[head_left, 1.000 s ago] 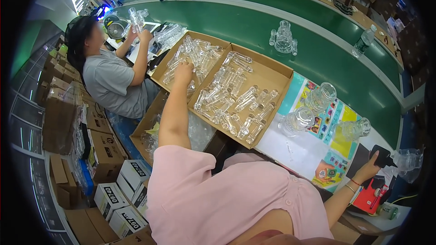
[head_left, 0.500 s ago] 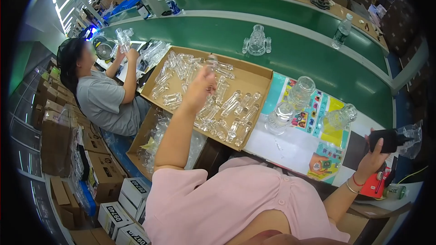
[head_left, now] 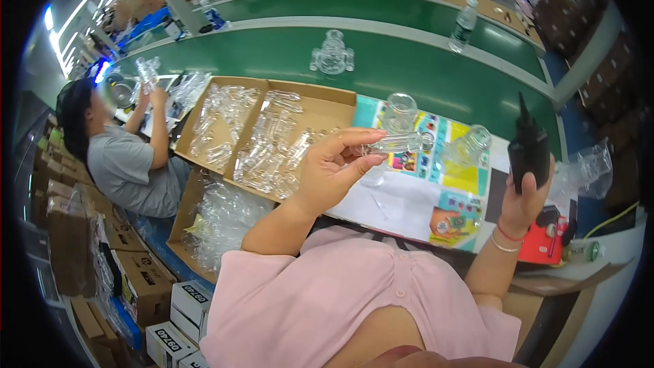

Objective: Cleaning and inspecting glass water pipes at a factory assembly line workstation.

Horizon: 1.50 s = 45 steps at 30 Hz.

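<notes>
green workbench (head_left: 272,54) stretches behind a shallow cardboard tray (head_left: 320,105) of clear glass pieces. nearest, the left hand (head_left: 327,170) pinches a clear glass tube (head_left: 398,142) above the colourful printed sheet (head_left: 449,184); the right hand (head_left: 521,197) grips a black nozzle bottle (head_left: 528,150) upright.

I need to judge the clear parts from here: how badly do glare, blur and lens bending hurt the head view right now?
Head view: fisheye bends the green conveyor edges and blackens the corners; bright glare at upper left washes out detail there; the clear glass tube in the left hand reads fairly sharp but blends into the colourful mat; the black bottle in the right hand is crisp.
</notes>
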Each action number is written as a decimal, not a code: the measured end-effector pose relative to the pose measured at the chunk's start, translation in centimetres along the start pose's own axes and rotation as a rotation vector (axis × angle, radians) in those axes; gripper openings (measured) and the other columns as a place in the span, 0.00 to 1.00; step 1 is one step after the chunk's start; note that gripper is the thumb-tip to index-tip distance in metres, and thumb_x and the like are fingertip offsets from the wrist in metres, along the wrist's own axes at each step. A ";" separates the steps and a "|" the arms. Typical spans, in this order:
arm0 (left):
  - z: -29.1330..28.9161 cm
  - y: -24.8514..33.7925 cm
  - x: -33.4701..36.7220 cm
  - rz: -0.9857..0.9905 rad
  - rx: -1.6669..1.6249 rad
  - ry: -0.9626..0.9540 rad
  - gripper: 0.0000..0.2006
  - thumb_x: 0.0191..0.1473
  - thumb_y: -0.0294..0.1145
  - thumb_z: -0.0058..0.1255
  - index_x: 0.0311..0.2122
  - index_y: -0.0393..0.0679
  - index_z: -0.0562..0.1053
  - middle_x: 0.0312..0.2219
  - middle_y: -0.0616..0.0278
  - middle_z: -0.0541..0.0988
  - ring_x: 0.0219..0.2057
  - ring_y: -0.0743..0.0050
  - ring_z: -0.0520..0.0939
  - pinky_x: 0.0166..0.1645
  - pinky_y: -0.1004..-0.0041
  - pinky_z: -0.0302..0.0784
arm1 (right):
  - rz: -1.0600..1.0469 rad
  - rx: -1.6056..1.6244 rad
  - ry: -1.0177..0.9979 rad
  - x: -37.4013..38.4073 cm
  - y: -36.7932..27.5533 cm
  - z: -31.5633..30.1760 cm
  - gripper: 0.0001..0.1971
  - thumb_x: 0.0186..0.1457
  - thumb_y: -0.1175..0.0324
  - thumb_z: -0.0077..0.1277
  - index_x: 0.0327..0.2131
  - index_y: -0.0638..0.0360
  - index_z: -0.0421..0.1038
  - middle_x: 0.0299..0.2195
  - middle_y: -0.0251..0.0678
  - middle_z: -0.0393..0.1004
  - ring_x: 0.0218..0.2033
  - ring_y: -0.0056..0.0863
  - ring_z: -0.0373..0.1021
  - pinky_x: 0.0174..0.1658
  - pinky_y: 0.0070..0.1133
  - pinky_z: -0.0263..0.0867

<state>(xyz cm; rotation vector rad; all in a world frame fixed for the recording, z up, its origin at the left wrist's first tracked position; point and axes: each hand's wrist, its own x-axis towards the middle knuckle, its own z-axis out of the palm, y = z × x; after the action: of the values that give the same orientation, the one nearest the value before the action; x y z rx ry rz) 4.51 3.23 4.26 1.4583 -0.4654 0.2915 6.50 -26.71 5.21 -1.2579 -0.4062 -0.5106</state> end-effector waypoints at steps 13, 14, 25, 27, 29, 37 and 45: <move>6.2 -0.8 -0.2 0.022 -0.020 -0.089 0.18 0.39 0.12 0.54 0.37 0.37 0.63 0.38 0.45 0.73 0.41 0.64 0.75 0.40 0.75 0.75 | -0.076 0.722 0.244 2.6 -2.6 1.8 0.08 0.51 0.67 0.49 0.28 0.59 0.62 0.23 0.26 0.58 0.18 0.15 0.48 0.22 0.14 0.48; 6.4 -0.8 -0.2 0.039 -0.028 -0.078 0.18 0.39 0.12 0.54 0.36 0.37 0.63 0.38 0.44 0.73 0.41 0.64 0.75 0.39 0.74 0.75 | -0.107 0.640 0.173 2.4 -2.7 2.1 0.08 0.53 0.66 0.47 0.28 0.59 0.62 0.22 0.27 0.57 0.17 0.14 0.48 0.22 0.14 0.50; 6.6 -1.4 -0.5 0.066 -0.116 -0.027 0.17 0.38 0.16 0.57 0.35 0.36 0.66 0.38 0.47 0.74 0.39 0.70 0.77 0.39 0.77 0.75 | -0.097 -0.154 0.068 -1.1 -4.1 5.3 0.20 0.45 0.57 0.47 0.32 0.66 0.60 0.26 0.40 0.63 0.29 0.26 0.60 0.29 0.18 0.61; 6.7 -1.5 -0.5 0.080 -0.113 -0.028 0.17 0.38 0.16 0.58 0.35 0.36 0.66 0.38 0.47 0.74 0.39 0.69 0.77 0.39 0.77 0.75 | -0.118 -0.189 0.098 -1.3 -4.2 5.6 0.20 0.45 0.57 0.47 0.32 0.67 0.60 0.27 0.41 0.63 0.29 0.27 0.61 0.30 0.19 0.61; 6.9 -1.2 -0.6 0.065 -0.090 -0.023 0.17 0.38 0.16 0.57 0.35 0.36 0.66 0.38 0.47 0.74 0.39 0.69 0.77 0.38 0.78 0.75 | -0.150 -0.297 0.067 -1.5 -4.2 5.4 0.21 0.46 0.56 0.47 0.32 0.67 0.60 0.27 0.41 0.64 0.30 0.28 0.62 0.30 0.20 0.61; 6.9 -1.3 -0.6 0.110 -0.078 -0.020 0.18 0.37 0.16 0.59 0.35 0.37 0.66 0.38 0.48 0.74 0.39 0.68 0.77 0.37 0.78 0.76 | -0.121 -0.380 0.051 -2.0 -4.3 5.3 0.24 0.46 0.51 0.48 0.33 0.66 0.61 0.29 0.41 0.64 0.30 0.27 0.62 0.31 0.19 0.60; 6.9 -1.4 -0.4 0.177 -0.052 -0.043 0.19 0.37 0.15 0.58 0.36 0.37 0.66 0.38 0.46 0.74 0.40 0.66 0.77 0.37 0.77 0.76 | -0.038 -0.314 0.041 -2.9 -4.5 4.9 0.27 0.43 0.49 0.54 0.37 0.63 0.63 0.32 0.38 0.65 0.33 0.26 0.63 0.37 0.21 0.61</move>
<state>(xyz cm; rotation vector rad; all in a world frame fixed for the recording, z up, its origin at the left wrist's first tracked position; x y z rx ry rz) 3.89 -3.66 3.16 1.3775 -0.6340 0.3862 1.48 -22.60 8.46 -1.5413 -0.3233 -0.6490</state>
